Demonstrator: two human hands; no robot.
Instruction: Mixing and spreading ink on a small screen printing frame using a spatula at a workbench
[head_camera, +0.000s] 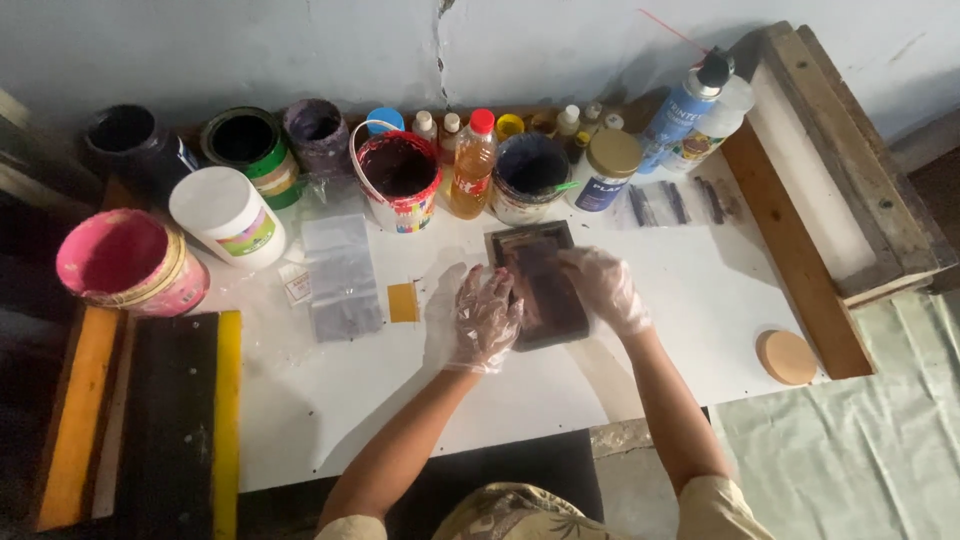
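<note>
Gloves of thin clear plastic cover my hands: my left hand (487, 318) and right hand (602, 287) grip the small dark rectangular framed screen (541, 283) on the white desk (690, 300), below a red-rimmed paint bucket (398, 181), an amber bottle (472, 165) and a gold-lidded jar with a blue label (608, 169).

Single head-worn camera looked steeply down from above person's shoulders, facing wall (560, 40) beyond table (700, 300). Close range: forearms filled lower frame, table centre. No second view shared.

Two gloved hands (487, 318), one dark frame (540, 285), one round wooden disc (787, 357).
</note>
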